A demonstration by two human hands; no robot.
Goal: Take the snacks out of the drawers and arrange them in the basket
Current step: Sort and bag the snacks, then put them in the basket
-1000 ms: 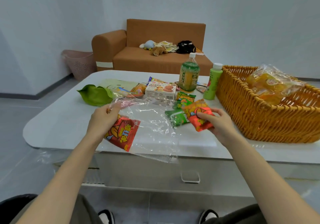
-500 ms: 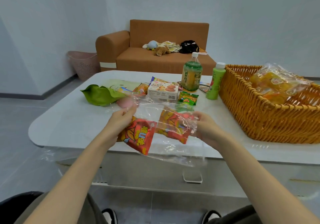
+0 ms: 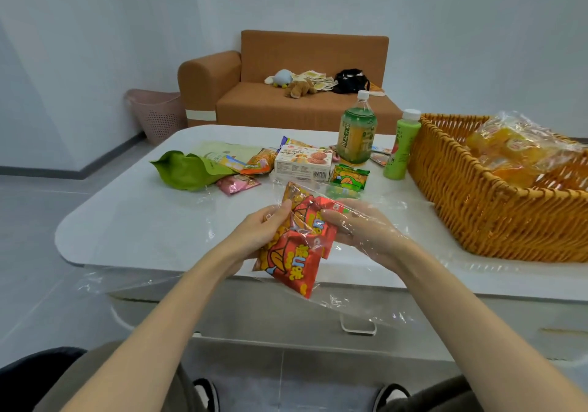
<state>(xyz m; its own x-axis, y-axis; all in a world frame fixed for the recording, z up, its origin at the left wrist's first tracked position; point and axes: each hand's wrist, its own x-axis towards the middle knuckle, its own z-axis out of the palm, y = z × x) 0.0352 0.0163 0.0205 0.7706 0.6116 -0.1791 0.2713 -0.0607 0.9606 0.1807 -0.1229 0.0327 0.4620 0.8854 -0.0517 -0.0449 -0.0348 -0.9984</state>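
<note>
My left hand point(image 3: 259, 232) and my right hand point(image 3: 358, 228) together hold a clear plastic bag point(image 3: 356, 297) with red-orange snack packets point(image 3: 297, 257) inside, just above the table's near edge. My right hand is partly covered by the plastic film. The wicker basket point(image 3: 483, 208) stands at the right on the table and holds a bag of yellow snacks point(image 3: 512, 150). Loose snacks lie behind my hands: a biscuit box point(image 3: 302, 165), a green packet point(image 3: 350, 178), a pink packet point(image 3: 237, 185) and a green pouch point(image 3: 187, 171).
Two green bottles point(image 3: 356, 131) point(image 3: 402, 144) stand left of the basket. A drawer handle point(image 3: 358, 327) shows under the white table point(image 3: 136, 220). A brown sofa point(image 3: 286, 93) and a pink bin point(image 3: 157, 114) stand behind.
My right hand carried a red-orange packet from the table into the clear bag. Both hands then drew together, bunching the bag around the packets.
</note>
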